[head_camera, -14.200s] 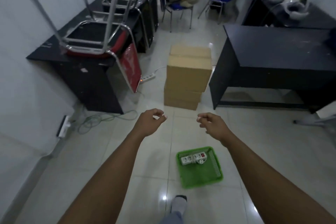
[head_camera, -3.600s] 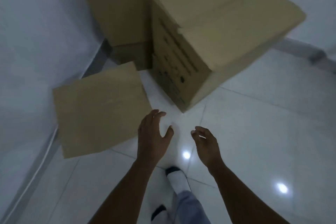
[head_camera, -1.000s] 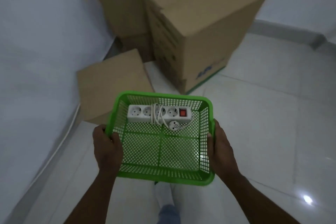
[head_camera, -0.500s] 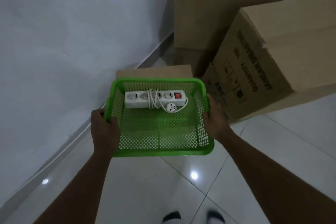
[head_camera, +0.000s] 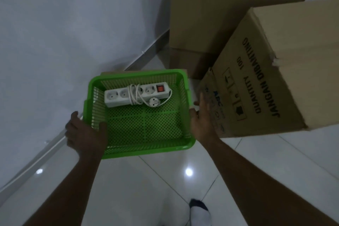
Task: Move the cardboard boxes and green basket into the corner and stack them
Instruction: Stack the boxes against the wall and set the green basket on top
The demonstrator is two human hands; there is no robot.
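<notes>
At frame centre, left hand (head_camera: 86, 135) and right hand (head_camera: 201, 121) gripped the green basket (head_camera: 146, 130) over a low box, nearly hidden; cardboard boxes (head_camera: 271, 71) already cornered upper right, basket unplaced.

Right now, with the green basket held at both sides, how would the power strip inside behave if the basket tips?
The power strip lies loose against the green basket's far wall, so it would probably slide. Its smooth casing suggests little friction. The cord is wrapped around it, so it likely moves as one piece.
</notes>
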